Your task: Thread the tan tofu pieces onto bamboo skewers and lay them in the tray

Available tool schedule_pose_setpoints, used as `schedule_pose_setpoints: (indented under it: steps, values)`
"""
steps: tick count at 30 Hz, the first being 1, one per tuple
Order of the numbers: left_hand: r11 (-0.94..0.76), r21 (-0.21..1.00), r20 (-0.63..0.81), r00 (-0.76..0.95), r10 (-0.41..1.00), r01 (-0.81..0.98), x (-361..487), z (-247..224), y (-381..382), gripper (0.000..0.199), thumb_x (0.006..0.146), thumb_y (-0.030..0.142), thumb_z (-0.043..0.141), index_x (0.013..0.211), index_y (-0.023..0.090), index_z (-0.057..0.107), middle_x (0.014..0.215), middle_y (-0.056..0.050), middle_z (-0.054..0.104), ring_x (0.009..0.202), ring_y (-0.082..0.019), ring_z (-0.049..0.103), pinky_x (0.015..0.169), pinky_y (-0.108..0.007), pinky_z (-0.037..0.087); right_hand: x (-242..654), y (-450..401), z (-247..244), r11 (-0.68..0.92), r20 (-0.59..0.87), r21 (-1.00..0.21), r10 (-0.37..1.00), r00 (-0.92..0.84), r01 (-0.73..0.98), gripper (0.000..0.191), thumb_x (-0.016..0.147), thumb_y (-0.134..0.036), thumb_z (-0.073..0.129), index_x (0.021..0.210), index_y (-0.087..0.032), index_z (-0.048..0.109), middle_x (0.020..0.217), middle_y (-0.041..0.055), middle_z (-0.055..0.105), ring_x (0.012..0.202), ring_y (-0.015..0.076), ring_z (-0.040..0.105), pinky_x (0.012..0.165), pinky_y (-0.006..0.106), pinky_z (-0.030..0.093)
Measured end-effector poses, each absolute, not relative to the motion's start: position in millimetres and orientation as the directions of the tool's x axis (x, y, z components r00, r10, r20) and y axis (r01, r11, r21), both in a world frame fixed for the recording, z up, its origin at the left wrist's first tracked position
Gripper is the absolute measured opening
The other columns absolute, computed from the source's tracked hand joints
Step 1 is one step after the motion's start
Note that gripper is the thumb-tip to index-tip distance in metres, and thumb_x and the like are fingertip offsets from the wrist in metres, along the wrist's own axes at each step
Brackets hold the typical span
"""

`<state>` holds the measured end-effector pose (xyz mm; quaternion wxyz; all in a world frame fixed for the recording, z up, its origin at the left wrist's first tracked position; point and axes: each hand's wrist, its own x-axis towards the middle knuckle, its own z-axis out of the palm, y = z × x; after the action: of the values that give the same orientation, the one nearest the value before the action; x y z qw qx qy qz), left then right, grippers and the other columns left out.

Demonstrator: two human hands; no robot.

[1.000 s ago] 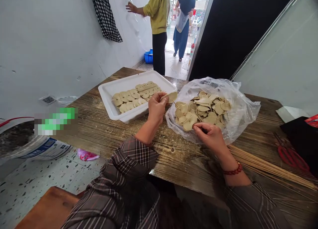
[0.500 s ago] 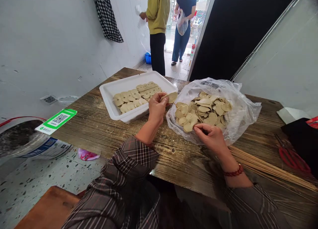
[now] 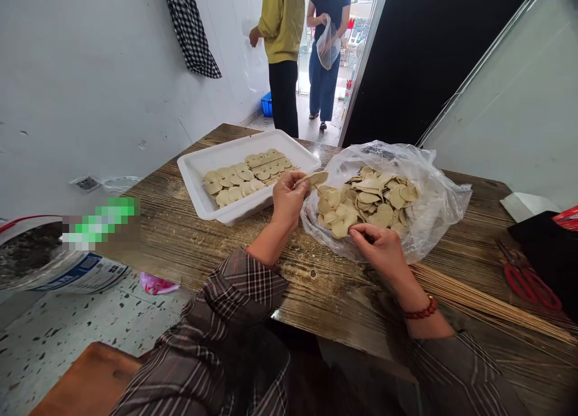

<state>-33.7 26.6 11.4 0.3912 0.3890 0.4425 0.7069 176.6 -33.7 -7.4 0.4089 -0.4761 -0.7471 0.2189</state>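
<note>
Head view, centre: left hand (image 3: 289,202) grips a beige disc (image 3: 316,179); right hand (image 3: 383,247) pinches another disc (image 3: 343,222) by a plastic bag (image 3: 436,214).

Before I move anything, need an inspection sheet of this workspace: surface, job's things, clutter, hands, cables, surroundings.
Surface: wooden table, pale flecks scattered on it.
Job's things: white tray with rows of beige discs; clear bag, open, with loose beige pieces; thin sticks lying to the right.
Clutter: red-handled scissors beside a black item, right side.
Hands: left hand pinches a flat beige piece; right hand closed at the edge of the front disc, exact grip unclear.
Cables: nothing seen.
Surroundings: bucket left of the table; person in yellow and person in a dark top beyond it.
</note>
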Motion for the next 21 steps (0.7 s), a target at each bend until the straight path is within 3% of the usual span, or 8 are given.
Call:
schedule_pose_setpoints:
  steps: [8, 21]
  values:
    - [-0.246, 0.902, 0.115, -0.353, 0.928, -0.353, -29.3, 16.1, 21.4, 0.013, 0.073, 0.017, 0.067, 0.081, 0.017, 0.057, 0.080, 0.002, 0.060, 0.073, -0.010, 0.061, 0.069, -0.026, 0.058, 175.9, -34.9, -9.1, 0.450, 0.413, -0.724, 0.890, -0.194, 0.523, 0.023, 0.084, -0.032, 0.058, 0.077, -0.020, 0.076, 0.076, 0.0048, 0.076, 0.067, 0.0194, 0.068, 0.061, 0.029, 0.051]
    - [-0.091, 0.831, -0.066, -0.261, 0.963, -0.548, -35.3, 24.1, 19.0, 0.013, 0.076, 0.013, 0.068, 0.083, 0.015, 0.057, 0.081, -0.002, 0.065, 0.068, -0.011, 0.065, 0.069, -0.029, 0.060, 178.5, -33.9, -11.7, 0.519, 0.473, -0.698, 0.851, -0.226, 0.494, 0.021, 0.085, -0.032, 0.060, 0.078, -0.021, 0.076, 0.082, 0.0057, 0.078, 0.073, 0.0214, 0.072, 0.069, 0.033, 0.056]
